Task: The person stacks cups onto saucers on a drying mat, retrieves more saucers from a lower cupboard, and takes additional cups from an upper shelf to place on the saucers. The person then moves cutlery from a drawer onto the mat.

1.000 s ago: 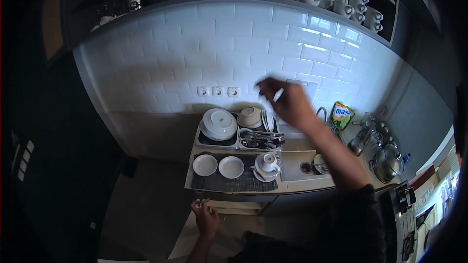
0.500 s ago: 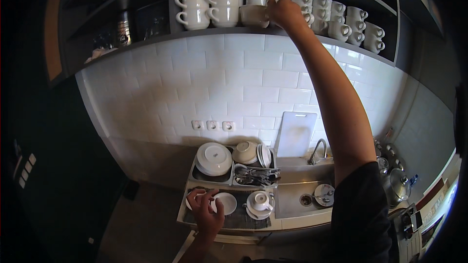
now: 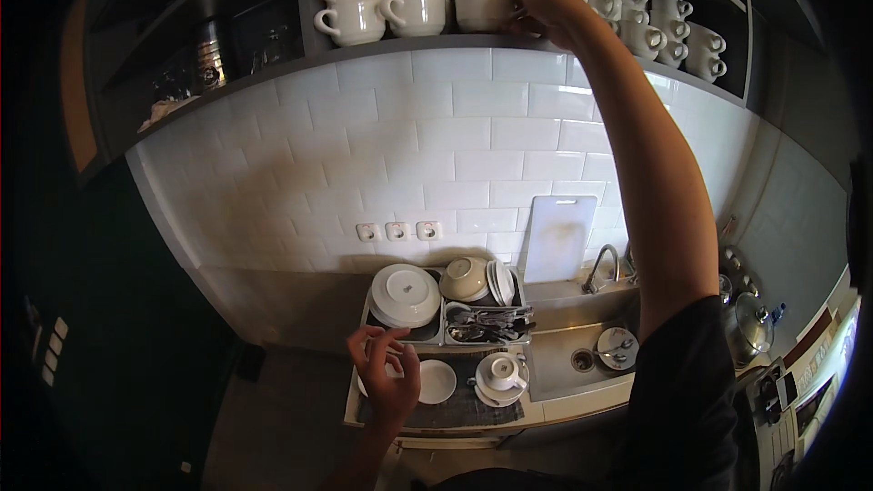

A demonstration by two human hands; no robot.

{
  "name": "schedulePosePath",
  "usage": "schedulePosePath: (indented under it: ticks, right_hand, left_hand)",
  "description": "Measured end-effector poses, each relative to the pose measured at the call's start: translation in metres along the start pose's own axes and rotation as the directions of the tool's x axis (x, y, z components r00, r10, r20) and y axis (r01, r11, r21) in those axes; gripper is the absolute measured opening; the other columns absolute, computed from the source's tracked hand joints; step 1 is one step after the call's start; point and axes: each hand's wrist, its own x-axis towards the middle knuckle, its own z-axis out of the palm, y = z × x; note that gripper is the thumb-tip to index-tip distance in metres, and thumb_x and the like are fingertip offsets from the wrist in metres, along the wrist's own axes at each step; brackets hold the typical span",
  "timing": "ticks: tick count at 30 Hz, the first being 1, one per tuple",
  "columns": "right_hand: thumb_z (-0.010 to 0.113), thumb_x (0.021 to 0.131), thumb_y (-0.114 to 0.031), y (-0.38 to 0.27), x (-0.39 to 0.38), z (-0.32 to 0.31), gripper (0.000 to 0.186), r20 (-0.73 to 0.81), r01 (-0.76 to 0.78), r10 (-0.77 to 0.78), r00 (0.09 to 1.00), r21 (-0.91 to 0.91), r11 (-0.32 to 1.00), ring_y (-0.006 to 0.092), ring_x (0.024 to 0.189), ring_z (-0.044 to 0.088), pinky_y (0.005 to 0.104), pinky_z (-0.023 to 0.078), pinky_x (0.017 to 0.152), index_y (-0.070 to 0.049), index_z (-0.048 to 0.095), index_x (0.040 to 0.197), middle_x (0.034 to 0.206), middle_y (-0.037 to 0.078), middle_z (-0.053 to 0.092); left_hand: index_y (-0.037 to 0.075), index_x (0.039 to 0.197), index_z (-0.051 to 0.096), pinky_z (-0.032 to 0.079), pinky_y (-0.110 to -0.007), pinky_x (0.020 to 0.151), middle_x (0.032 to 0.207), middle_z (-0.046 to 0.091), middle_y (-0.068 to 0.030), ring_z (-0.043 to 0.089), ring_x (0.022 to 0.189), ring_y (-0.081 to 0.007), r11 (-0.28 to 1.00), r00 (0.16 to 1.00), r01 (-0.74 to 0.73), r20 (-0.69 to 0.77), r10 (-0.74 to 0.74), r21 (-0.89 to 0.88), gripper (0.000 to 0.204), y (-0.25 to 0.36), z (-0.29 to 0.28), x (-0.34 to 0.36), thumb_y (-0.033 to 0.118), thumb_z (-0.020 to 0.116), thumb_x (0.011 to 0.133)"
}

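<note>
High on the shelf, my right hand [image 3: 550,14] is closed at the right side of a white cup [image 3: 482,7], among stacked white cups [image 3: 350,23]; its fingertips are partly hidden. Below, my left hand [image 3: 386,368] is raised with curved fingers apart, holding nothing, in front of two white saucers [image 3: 438,384], one mostly hidden behind it. To their right an upturned cup [image 3: 503,368] sits on stacked saucers on a dark mat [image 3: 468,414]. Behind it are a rack of plates [image 3: 406,293] and bowls [image 3: 466,277], and a tray of cutlery [image 3: 488,321].
A sink [image 3: 573,382] with a dish and spoons, a faucet [image 3: 605,268] and a white cutting board [image 3: 559,232] are right of the rack. Steel pots [image 3: 753,327] and a stove [image 3: 773,418] stand at far right. Glassware and a metal container [image 3: 211,55] occupy the left shelf.
My right hand has risen from mid-wall height to the cups on the shelf and closed there. My left hand has moved forward over the mat. The view has tilted upward.
</note>
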Motion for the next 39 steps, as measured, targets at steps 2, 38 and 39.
schedulePosePath:
  ticks: [2,38,39]
  right_hand:
    - [0.039,0.107,-0.015,0.001,0.002,-0.007,0.035,-0.02,-0.018,0.018,1.0,0.008,1.0,0.0266,0.084,0.075,0.0379,0.061,0.08,0.009,0.061,0.119,0.102,0.02,0.072]
    - [0.048,0.114,-0.024,0.367,-0.573,0.289,0.033,0.518,-0.749,0.575,0.633,0.223,0.624,0.0258,0.098,0.072,0.038,0.058,0.088,0.005,0.061,0.123,0.115,0.021,0.065]
    - [0.05,0.112,-0.022,0.367,-0.571,0.292,0.032,0.464,-0.78,0.648,0.604,0.176,0.601,0.0291,0.102,0.071,0.0408,0.057,0.091,0.006,0.059,0.125,0.115,0.022,0.065]
  left_hand:
    - [0.006,0.116,0.068,0.048,-0.024,0.062,0.128,0.046,-0.0117,0.061,0.085,-0.0118,1.0,1.0,0.014,0.026,-0.015,0.026,0.028,-0.003,-0.01,0.003,-0.002,0.068,0.089]
    - [0.004,0.137,0.059,0.058,-0.042,0.099,0.13,0.069,-0.0177,0.069,0.122,-0.0306,0.949,0.742,0.307,0.605,-0.288,0.074,0.086,-0.246,-0.093,-0.089,0.025,0.1,0.065]
    - [0.004,0.136,0.059,0.058,-0.043,0.099,0.129,0.07,-0.0172,0.069,0.121,-0.0317,0.958,0.773,0.269,0.571,-0.276,0.098,0.085,-0.26,-0.094,-0.096,0.025,0.1,0.064]
